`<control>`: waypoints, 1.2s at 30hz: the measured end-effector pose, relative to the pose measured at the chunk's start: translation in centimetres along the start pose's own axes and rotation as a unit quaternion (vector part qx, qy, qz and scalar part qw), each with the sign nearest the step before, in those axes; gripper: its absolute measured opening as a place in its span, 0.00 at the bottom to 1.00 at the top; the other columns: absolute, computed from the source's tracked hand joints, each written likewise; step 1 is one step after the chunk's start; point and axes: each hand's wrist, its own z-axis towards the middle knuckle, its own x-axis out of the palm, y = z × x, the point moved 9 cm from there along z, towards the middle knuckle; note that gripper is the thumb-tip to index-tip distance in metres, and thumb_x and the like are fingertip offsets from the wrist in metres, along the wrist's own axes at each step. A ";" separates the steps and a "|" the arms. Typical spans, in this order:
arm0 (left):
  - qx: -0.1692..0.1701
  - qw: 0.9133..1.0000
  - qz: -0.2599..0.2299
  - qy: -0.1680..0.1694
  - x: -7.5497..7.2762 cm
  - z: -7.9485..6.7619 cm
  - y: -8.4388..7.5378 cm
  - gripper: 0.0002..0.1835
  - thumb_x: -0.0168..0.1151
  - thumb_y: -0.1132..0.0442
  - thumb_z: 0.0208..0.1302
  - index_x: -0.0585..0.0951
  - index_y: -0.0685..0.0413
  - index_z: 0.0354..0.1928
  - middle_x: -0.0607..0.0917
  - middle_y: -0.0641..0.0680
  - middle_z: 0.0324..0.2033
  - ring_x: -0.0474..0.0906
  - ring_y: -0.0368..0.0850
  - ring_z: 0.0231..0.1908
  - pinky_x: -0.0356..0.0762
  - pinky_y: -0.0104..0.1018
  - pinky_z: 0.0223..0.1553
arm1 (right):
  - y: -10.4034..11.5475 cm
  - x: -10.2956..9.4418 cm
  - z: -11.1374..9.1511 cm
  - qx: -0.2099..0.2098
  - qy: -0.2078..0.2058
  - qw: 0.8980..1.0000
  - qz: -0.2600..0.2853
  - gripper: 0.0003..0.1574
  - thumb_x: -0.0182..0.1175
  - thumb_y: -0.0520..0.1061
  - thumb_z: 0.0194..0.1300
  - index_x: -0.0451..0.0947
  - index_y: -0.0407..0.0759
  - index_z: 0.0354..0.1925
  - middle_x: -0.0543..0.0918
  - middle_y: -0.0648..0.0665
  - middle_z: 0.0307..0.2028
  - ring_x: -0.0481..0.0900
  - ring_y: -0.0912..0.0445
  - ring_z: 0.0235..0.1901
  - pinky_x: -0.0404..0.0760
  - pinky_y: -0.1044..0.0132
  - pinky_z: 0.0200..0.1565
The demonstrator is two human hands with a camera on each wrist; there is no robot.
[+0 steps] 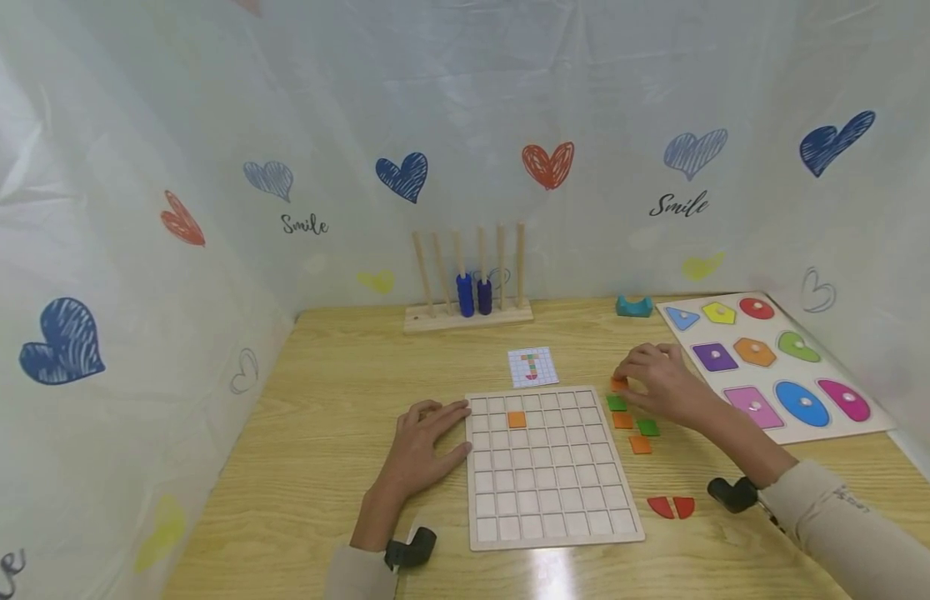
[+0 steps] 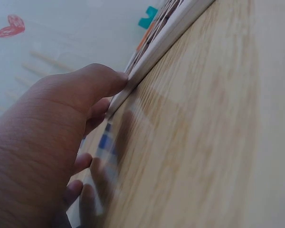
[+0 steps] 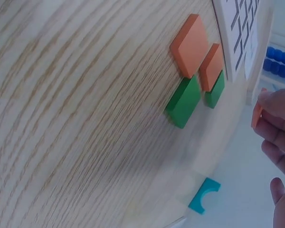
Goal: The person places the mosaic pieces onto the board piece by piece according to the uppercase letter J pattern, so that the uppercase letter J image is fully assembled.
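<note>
A pale wooden grid board (image 1: 555, 468) lies on the table, with one orange square tile (image 1: 517, 419) in a cell of its top row. My left hand (image 1: 423, 450) rests at the board's left edge, thumb and fingers spread; in the left wrist view the thumb (image 2: 102, 83) touches the rim. Right of the board, my right hand (image 1: 663, 385) pinches another orange square tile (image 3: 257, 114) between thumb and fingers, above the table. Below that hand lie green tiles (image 3: 183, 102) and orange tiles (image 3: 190, 45). Two red quarter-round pieces (image 1: 661, 507) lie nearer me.
Behind the board lies a pattern card (image 1: 533, 367) showing a J-like shape. A peg stand (image 1: 468, 315) with blue and purple beads stands at the back. At right are a shape puzzle board (image 1: 772, 367) and a teal curved block (image 1: 633, 307).
</note>
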 end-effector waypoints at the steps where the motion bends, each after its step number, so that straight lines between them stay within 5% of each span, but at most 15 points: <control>1: 0.001 1.000 0.001 0.000 0.0 0.0 0.0 0.30 0.62 0.42 0.65 0.76 0.35 0.68 0.73 0.37 0.67 0.64 0.49 0.65 0.57 0.56 0.62 | 0.2 0.0 0.0 -0.005 -0.003 1.000 -0.001 0.14 0.79 0.38 0.46 0.85 0.47 0.32 0.85 0.48 0.35 0.77 0.46 0.42 0.62 0.40 0.47; 36: -0.003 1.000 0.006 0.006 -0.1 0.1 0.0 0.30 0.61 0.42 0.65 0.75 0.35 0.69 0.73 0.37 0.67 0.63 0.50 0.65 0.57 0.56 0.62 | 3.6 0.4 1.1 -0.056 -0.018 0.998 0.010 0.14 0.79 0.37 0.47 0.86 0.45 0.34 0.84 0.48 0.36 0.77 0.49 0.42 0.64 0.43 0.45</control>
